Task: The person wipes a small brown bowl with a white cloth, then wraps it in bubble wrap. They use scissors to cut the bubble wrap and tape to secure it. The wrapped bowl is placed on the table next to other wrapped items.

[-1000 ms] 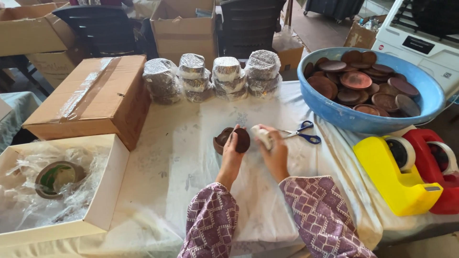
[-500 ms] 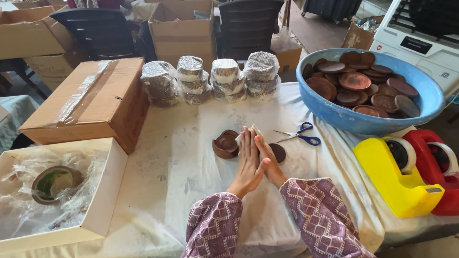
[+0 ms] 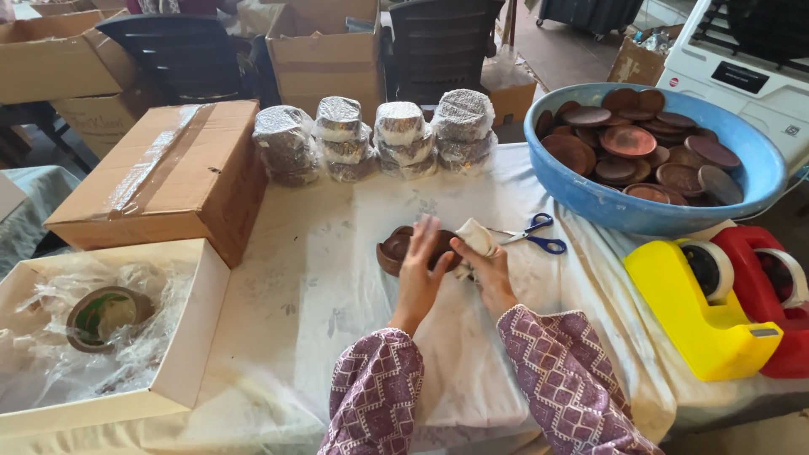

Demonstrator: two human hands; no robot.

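**Hands at the brown dishes on the covered table**

White cloth covers the table [image 3: 278,278], and near its middle I see the brown clay dishes [image 3: 396,248], a small stack lying just in front of both hands. I have the left hand [image 3: 419,265] with fingers spread flat, resting against the stack and partly hiding it, not closed around it. I have the right hand [image 3: 487,271] pinched on a crumpled white wrapper [image 3: 476,236], which touches the edge of the dishes.

To do this well, I judge the flat hand should keep the stack steady while the wrapper is pulled snug, so that nothing slides on the cloth.

Blue-handled scissors [image 3: 539,234] lie just beside the right hand, close enough to be bumped. Farther back stand four wrapped stacks [image 3: 371,135]. At right is a blue basin [image 3: 590,198] full of similar dishes, with a yellow tape dispenser [image 3: 695,307] and a red one [image 3: 771,286] near it. A cardboard box [image 3: 168,181] and an open white box [image 3: 194,337] holding a tape roll [image 3: 105,313] stand at left, well apart.
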